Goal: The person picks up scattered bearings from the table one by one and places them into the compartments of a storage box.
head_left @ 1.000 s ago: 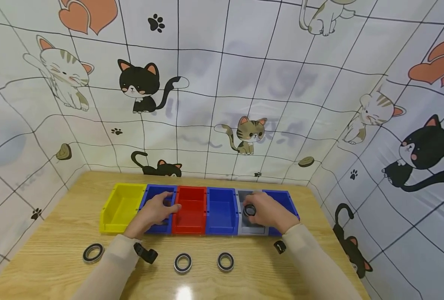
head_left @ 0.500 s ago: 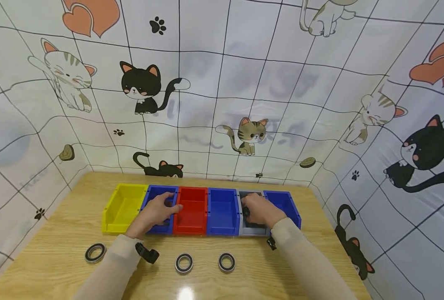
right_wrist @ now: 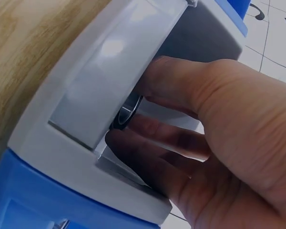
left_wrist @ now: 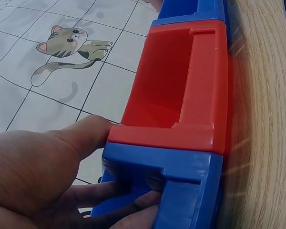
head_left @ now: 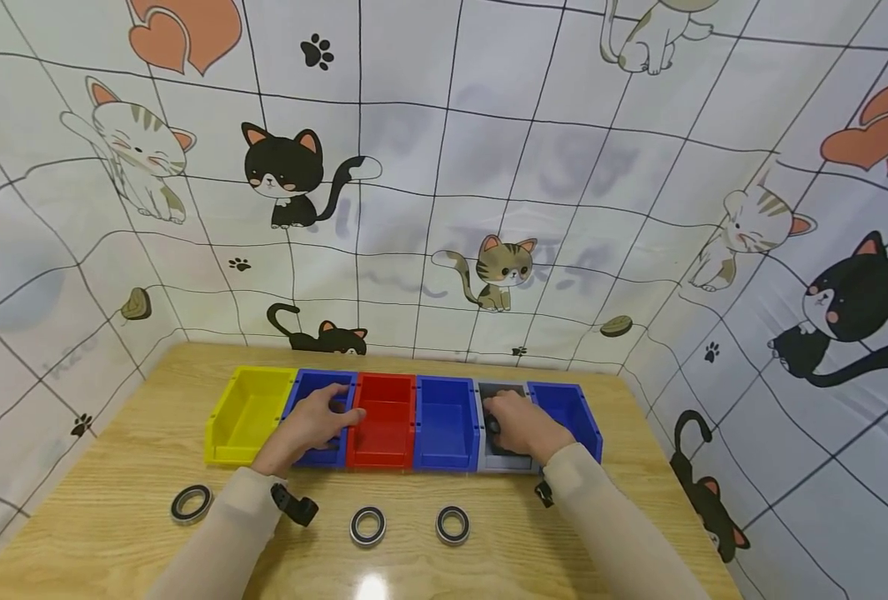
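My right hand [head_left: 522, 421] reaches into the grey bin [head_left: 491, 461]. In the right wrist view, its thumb and fingers pinch a ring-shaped bearing [right_wrist: 128, 109], mostly hidden behind the bin's front lip and the fingers. My left hand [head_left: 318, 423] rests at the divide between the left blue bin [head_left: 316, 459] and the red bin [head_left: 383, 417]. Its thumb touches the red rim; the fingers reach loosely into the blue bin, partly hidden. On the table in front lie three bearings: one at left [head_left: 191, 504], a middle bearing [head_left: 356, 528] and a right bearing [head_left: 441, 527].
The bins form one row: a yellow bin [head_left: 244, 417] at the left end, a middle blue bin [head_left: 446, 421], and another blue bin [head_left: 567, 408] at the right end. Behind the wooden table [head_left: 406, 575] hangs a cat-print sheet [head_left: 406, 167].
The right hand has lowered the bearing from above the grey bin down into it, and in the last half second has barely moved. The left hand has stayed in place.
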Tool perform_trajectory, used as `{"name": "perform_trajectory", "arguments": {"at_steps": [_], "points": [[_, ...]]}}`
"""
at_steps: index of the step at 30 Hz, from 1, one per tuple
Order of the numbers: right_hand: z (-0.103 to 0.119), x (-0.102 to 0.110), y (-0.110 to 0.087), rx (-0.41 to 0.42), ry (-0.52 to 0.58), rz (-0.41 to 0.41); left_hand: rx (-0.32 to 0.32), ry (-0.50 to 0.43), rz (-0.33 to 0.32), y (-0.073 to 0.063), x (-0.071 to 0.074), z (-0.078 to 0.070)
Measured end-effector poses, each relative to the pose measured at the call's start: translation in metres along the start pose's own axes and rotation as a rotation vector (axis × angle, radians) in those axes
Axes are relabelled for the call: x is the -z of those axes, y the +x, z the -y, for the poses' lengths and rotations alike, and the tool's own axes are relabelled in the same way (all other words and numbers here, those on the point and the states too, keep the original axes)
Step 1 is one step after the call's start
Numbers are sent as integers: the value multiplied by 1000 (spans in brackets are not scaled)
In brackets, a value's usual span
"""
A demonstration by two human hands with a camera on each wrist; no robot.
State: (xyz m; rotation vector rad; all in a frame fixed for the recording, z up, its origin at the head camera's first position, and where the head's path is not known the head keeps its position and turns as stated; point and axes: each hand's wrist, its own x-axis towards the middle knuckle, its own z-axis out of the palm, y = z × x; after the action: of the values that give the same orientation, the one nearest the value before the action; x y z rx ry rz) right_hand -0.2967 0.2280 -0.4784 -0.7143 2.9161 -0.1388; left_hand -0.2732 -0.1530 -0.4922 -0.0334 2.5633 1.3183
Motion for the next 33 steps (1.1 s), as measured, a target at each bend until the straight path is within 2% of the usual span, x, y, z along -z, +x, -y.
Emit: {"name": "perform_trajectory", "arguments": {"at_steps": [10, 23, 33], "points": [[3, 4, -12, 7, 11, -25, -2, -14, 13, 0, -1, 1], [7, 4, -36, 4, 58, -117, 1, -18, 13, -1, 0, -3], [18, 1, -63, 83, 70, -231, 7, -15, 10, -2, 0, -1]]}}
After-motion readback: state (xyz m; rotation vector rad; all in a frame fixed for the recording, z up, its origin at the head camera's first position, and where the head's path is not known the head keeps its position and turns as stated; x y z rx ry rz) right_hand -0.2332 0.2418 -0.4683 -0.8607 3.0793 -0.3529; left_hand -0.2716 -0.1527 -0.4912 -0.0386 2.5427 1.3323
